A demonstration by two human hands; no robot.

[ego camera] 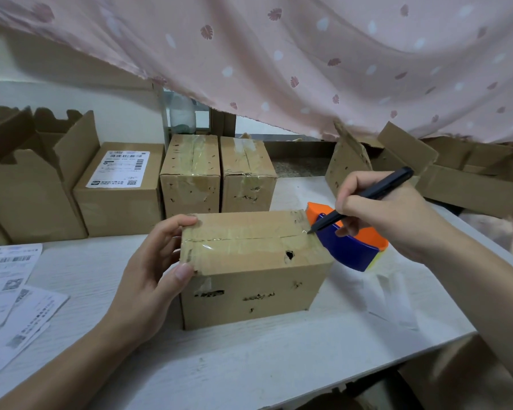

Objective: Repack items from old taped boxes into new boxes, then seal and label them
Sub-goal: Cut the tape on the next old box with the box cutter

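A pink fabric [308,54] printed with white dots and dark pink leaves hangs draped across the top. Below it, a pale wood-grain table [249,365] stands against a white wall [71,93]. A blurred, pale bottle [182,115] stands behind.

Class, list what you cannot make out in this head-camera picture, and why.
Head view: contents of the taped brown cardboard box, hidden by closed flaps.
Head view: print on the white shipping label, too small.
Head view: orange-and-blue plastic tape dispenser, partly behind that box and the right hand.
Head view: white printed sheets, cut by the left edge.
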